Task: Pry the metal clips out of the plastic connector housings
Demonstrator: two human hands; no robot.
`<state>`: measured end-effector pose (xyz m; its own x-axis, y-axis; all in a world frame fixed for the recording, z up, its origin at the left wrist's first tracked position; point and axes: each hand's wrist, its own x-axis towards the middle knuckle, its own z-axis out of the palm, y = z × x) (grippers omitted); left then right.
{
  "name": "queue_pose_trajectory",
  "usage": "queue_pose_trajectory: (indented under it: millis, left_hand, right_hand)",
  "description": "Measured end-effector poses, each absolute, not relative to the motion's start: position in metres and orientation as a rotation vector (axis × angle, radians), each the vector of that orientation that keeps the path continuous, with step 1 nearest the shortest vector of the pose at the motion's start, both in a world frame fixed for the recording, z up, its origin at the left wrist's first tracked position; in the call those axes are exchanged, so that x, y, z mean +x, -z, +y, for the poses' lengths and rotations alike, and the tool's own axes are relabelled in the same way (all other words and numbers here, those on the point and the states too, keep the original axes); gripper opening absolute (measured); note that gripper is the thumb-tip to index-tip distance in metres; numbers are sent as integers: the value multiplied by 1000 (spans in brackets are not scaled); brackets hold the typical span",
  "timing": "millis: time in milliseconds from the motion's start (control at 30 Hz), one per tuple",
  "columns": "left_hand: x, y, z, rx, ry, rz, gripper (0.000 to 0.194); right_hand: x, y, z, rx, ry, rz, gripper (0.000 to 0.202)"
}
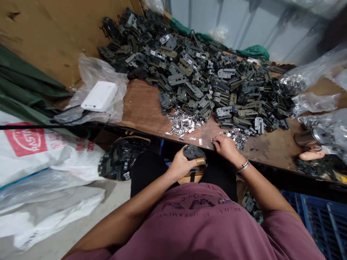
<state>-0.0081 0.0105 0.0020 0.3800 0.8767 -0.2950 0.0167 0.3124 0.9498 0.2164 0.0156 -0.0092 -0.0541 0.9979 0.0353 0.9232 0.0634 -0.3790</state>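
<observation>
My left hand (181,165) is wrapped round a dark grey part (194,152) in front of the table edge, with tan tape on the thumb. At the front edge of the wooden table (141,104), my right hand (225,146) has its fingers pinched on a tiny piece that is too small to name. A small metal plate (200,141) lies just left of that hand. Shiny metal pieces form one heap (181,122) behind my hands and another (238,137) beside my right hand.
A large pile of dark grey parts (187,72) covers the table's back. A white box (99,96) rests on plastic at left; a metal can (311,137) stands at right. Below are more parts (119,159) at left and a blue crate (322,220) at right.
</observation>
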Motion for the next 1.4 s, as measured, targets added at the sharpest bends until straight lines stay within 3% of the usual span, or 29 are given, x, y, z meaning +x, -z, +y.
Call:
queue_pose_trajectory:
  millis: [267, 567, 733, 867, 1033, 1200, 1400]
  left_hand:
    - [-9, -1, 12, 1277, -767, 1071, 39]
    - [-12, 0, 4, 1311, -723, 938, 37]
    - [-17, 0, 3, 1300, -696, 932, 38]
    - [-18, -2, 2, 1304, -672, 935, 37]
    - [-22, -5, 1, 1320, -708, 981, 35]
    - [-19, 4, -3, 1297, -795, 947, 44]
    - [-21, 17, -5, 1243, -873, 876, 50]
  right_hand:
    - [188, -22, -6, -1541, -810, -1829, 7]
    - [188, -37, -22, -1453, -786, -2036, 14]
    - [183, -33, -35, -1289, -520, -2144, 19]
    - [177, -25, -37, -1176, -491, -2176, 22]
    - [175, -12, -39, -1340, -830, -1549, 9]
    - [162, -3, -39, -1342, -1453, -901, 32]
    - [147, 0, -34, -1046, -1805, -435, 36]
